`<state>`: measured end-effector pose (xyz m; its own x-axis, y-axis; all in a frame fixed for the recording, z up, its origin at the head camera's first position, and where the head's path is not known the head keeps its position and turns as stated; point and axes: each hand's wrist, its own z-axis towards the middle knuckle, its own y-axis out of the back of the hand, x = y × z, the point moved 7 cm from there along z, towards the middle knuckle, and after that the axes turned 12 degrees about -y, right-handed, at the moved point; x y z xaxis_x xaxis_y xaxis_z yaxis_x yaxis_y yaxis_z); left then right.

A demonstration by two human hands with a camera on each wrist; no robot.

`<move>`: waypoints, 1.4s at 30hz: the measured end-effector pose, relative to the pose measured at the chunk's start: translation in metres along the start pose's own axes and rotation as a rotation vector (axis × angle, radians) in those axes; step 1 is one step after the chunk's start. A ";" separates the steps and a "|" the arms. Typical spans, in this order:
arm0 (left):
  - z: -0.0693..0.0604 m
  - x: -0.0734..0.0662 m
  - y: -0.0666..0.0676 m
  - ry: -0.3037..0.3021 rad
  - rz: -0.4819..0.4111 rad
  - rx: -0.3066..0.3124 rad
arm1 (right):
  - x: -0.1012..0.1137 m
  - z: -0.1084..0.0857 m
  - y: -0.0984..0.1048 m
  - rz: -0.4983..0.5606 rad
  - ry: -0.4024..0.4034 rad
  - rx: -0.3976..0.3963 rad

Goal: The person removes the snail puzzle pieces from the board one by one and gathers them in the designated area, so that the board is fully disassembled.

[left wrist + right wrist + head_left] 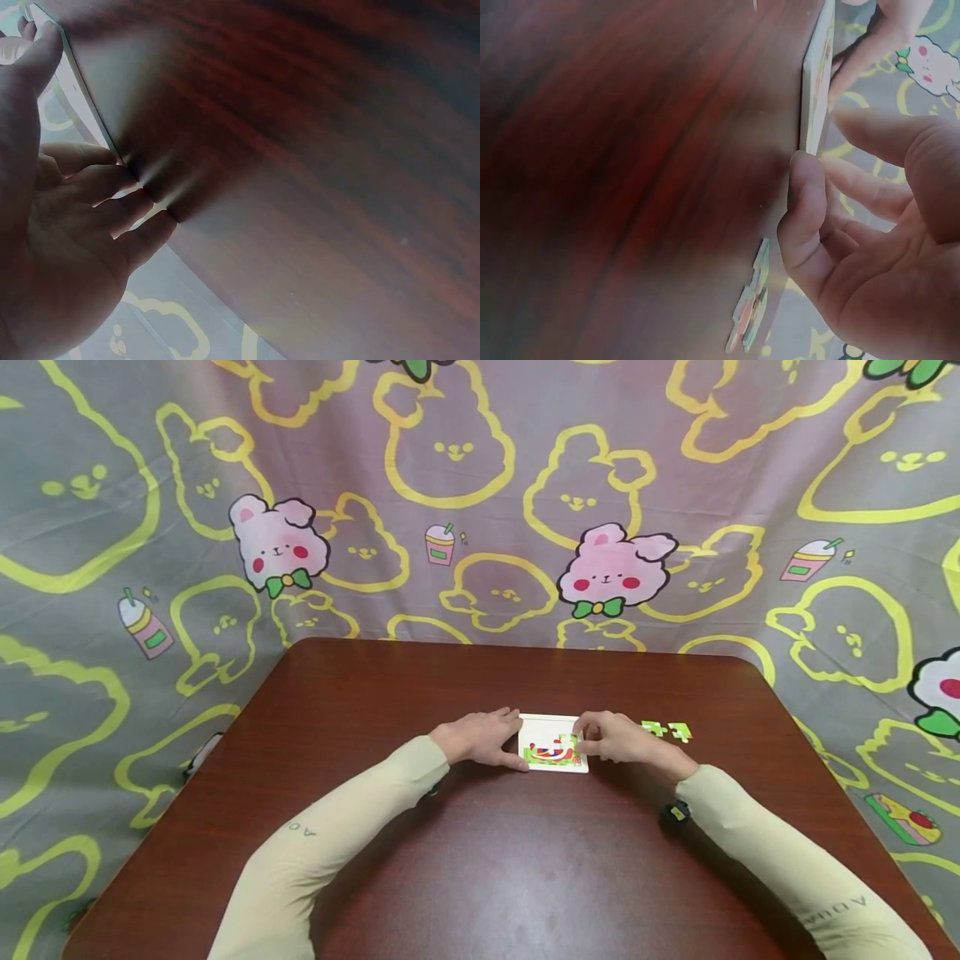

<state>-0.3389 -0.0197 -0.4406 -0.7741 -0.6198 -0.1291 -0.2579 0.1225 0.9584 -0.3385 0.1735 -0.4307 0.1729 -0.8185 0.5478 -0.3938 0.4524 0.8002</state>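
A white puzzle tray (pixel 552 768) lies flat on the table, with colourful pieces in its lower part and bare white above. Against its left side rests the left hand (pixel 483 737), fingers extended and thumb at the near corner; the left wrist view shows this hand (pixel 82 217) touching the tray's edge. Over the right edge is the right hand (pixel 618 737), its fingers bent. In the right wrist view a gap separates thumb and fingertips of this hand (pixel 877 217), with a fingertip at the tray's corner (pixel 810 112); no piece is visible between them.
Loose green-and-white puzzle pieces (pixel 680 732) lie on the brown table (pixel 480 860), right of the tray behind the right wrist; pieces (pixel 750 304) also show in the right wrist view. A patterned cloth (pixel 480 527) hangs behind and beside the table.
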 end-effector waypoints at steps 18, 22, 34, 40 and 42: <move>-0.001 0.000 0.001 0.001 0.003 -0.007 | 0.004 0.011 -0.005 -0.050 -0.024 0.045; -0.001 -0.001 0.001 0.001 0.000 -0.006 | 0.004 0.013 -0.004 -0.058 -0.044 0.060; -0.001 -0.002 0.001 -0.011 0.008 -0.011 | 0.010 0.013 -0.001 -0.061 -0.058 0.011; -0.001 -0.002 0.001 -0.017 0.012 -0.016 | 0.014 0.011 -0.002 -0.043 -0.033 0.001; -0.001 -0.002 0.001 -0.018 0.012 -0.019 | 0.016 0.010 -0.004 -0.055 -0.011 0.016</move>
<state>-0.3373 -0.0191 -0.4388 -0.7871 -0.6046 -0.1222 -0.2377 0.1144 0.9646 -0.3434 0.1552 -0.4273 0.1848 -0.8461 0.4999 -0.3985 0.4005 0.8251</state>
